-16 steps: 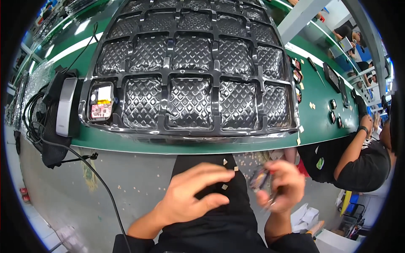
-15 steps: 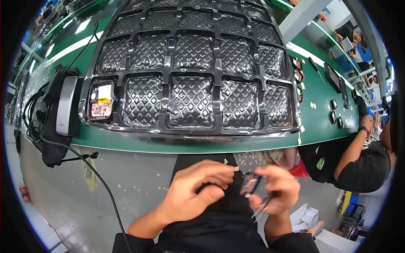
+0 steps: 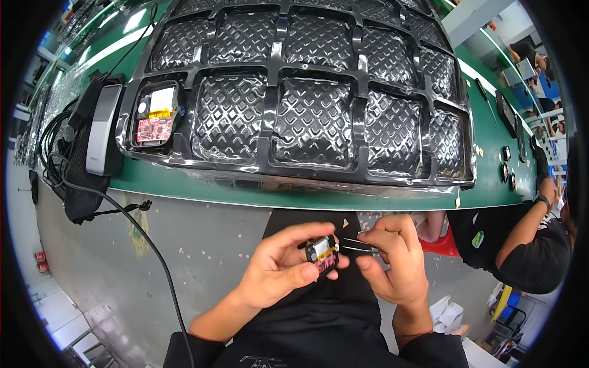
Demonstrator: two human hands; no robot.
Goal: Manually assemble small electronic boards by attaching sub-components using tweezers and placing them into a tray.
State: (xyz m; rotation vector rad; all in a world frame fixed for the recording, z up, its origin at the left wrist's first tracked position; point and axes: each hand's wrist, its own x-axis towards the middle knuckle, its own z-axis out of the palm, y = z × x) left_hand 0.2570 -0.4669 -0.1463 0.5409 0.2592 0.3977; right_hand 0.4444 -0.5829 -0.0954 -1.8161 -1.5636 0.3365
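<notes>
My left hand [image 3: 267, 273] grips a small black device housing [image 3: 323, 254] over my lap. Its inner side shows a red circuit board, a silvery part and yellow tape. Just right of it, my right hand [image 3: 397, 260] pinches a pair of metal tweezers [image 3: 363, 248], the tips pointing left toward the housing's edge. A small pale piece shows at that edge by the tips; whether they touch it, I cannot tell. Beyond my hands, a similar open device [image 3: 153, 130] rests in the near-left pocket of a black molded tray [image 3: 270, 122].
The tray sits on a green bench [image 3: 245, 192]. A grey and black box-shaped device [image 3: 104, 130] and coiled black cables [image 3: 55, 144] lie to its left. At right are several small dark parts [image 3: 505, 172] and a co-worker's arm [image 3: 526, 222].
The device housing has passed from my right hand to my left, which was empty before. My right hand keeps the tweezers, now pointed at the housing. The view has shifted closer to the tray.
</notes>
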